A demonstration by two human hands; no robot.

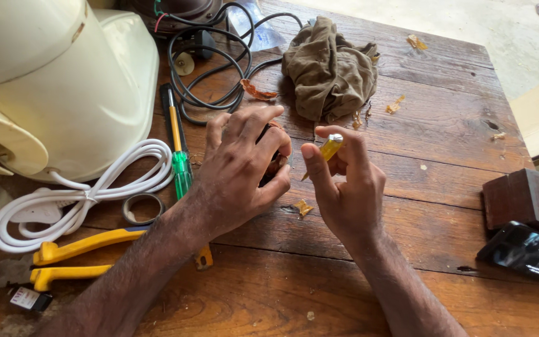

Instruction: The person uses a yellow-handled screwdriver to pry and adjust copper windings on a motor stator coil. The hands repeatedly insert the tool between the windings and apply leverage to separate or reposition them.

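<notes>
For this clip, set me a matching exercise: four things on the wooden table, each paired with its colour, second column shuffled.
Things:
1. coiled cable
2. crumpled cloth
3. pliers handles
4. screwdriver lying left of the left hand

Colours:
A. yellow
B. green handle with a yellow shaft
C. olive brown
D. white

Pairs: 1-D, 2-C, 3-A, 4-B

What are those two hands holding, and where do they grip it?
The right hand pinches a small yellow tool by its handle. The left hand wraps around a small dark part, mostly hidden by the fingers.
</notes>
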